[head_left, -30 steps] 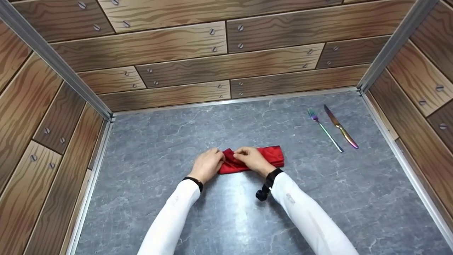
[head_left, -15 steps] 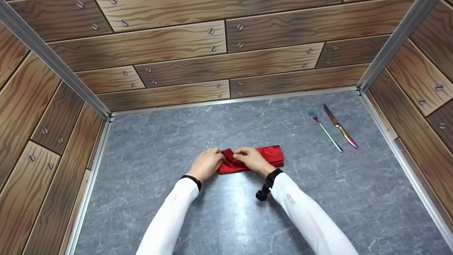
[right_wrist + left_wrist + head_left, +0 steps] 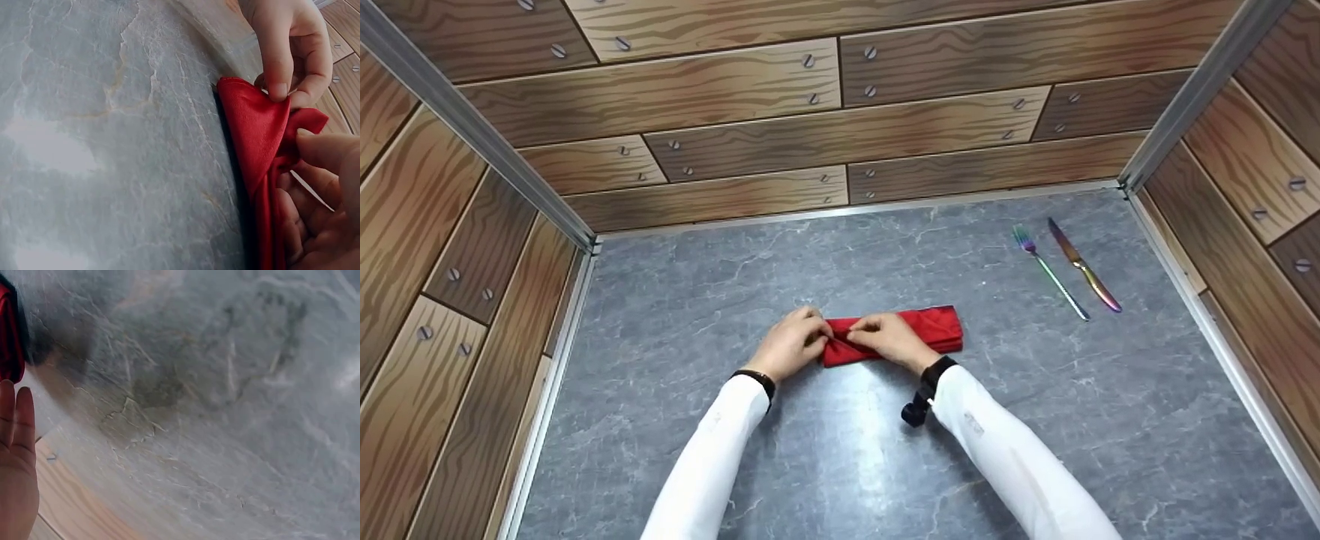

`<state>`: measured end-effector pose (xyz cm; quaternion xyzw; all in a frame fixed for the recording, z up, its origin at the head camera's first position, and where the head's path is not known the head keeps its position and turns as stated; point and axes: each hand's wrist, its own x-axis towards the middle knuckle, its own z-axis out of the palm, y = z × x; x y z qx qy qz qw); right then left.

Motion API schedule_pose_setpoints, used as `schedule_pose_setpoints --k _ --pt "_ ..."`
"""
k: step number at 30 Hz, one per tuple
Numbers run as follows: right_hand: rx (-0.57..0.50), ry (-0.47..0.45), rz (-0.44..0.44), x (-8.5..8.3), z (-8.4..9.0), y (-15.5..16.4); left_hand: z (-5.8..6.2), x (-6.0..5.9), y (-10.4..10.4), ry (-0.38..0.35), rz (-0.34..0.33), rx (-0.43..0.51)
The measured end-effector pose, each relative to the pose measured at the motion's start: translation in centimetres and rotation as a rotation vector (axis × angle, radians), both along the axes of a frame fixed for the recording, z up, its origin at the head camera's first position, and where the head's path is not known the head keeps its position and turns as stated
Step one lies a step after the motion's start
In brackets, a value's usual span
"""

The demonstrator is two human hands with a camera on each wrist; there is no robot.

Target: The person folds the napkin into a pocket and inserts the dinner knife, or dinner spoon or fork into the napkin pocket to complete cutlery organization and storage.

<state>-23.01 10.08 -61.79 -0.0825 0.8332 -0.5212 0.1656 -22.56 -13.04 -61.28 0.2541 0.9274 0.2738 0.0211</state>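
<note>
A folded red cloth napkin (image 3: 934, 328) lies lengthwise on the grey marbled tabletop, with several stacked layers showing in the right wrist view. At its left end, my left hand (image 3: 793, 343) pinches an edge of the napkin between thumb and finger. Close beside it, my right hand (image 3: 891, 339) pinches a fold, its thumb on top and its other fingers along the layers. In the right wrist view a corner flap of the napkin (image 3: 253, 121) is turned over in a triangle. The left wrist view catches only part of the left hand (image 3: 17, 461) and a napkin edge (image 3: 10, 332).
A rainbow-coloured fork (image 3: 1051, 276) and a matching table knife (image 3: 1084, 266) lie side by side at the back right, apart from the hands. Wood-patterned walls (image 3: 840, 135) enclose the table (image 3: 697, 285) at the back and both sides.
The left end of the napkin has been turned down and lies flatter than before. My left hand has shifted slightly left; the right hand has moved very little.
</note>
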Motion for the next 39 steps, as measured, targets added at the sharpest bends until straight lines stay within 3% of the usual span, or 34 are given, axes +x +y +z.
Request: schedule_pose_setpoints --k 5,12,17,23,27,32,35,39 --pt "-0.026 -0.050 0.074 -0.2 0.1 0.5 0.1 0.0 0.3 -0.080 0.051 0.055" --pt "0.033 -0.038 0.213 0.5 -0.3 0.8 -0.5 0.8 0.0 -0.148 0.061 0.075" --pt "-0.001 -0.046 0.296 0.5 -0.3 1.0 -0.5 0.8 -0.1 -0.190 0.058 0.126" --pt "0.080 0.021 0.401 0.4 0.1 1.1 -0.2 0.5 0.2 -0.240 0.051 0.195" --pt "0.184 0.077 0.451 0.5 0.5 1.0 0.0 0.4 0.2 -0.218 0.036 0.120" --pt "0.221 0.085 0.469 0.4 0.8 0.9 0.4 0.3 0.4 -0.099 -0.027 -0.057" --pt "0.209 0.070 0.457 0.2 0.9 1.1 0.8 0.1 0.6 -0.076 -0.056 -0.079" --pt "0.204 0.057 0.455 -0.1 1.0 1.3 1.1 -0.3 0.8 -0.113 -0.041 -0.043"
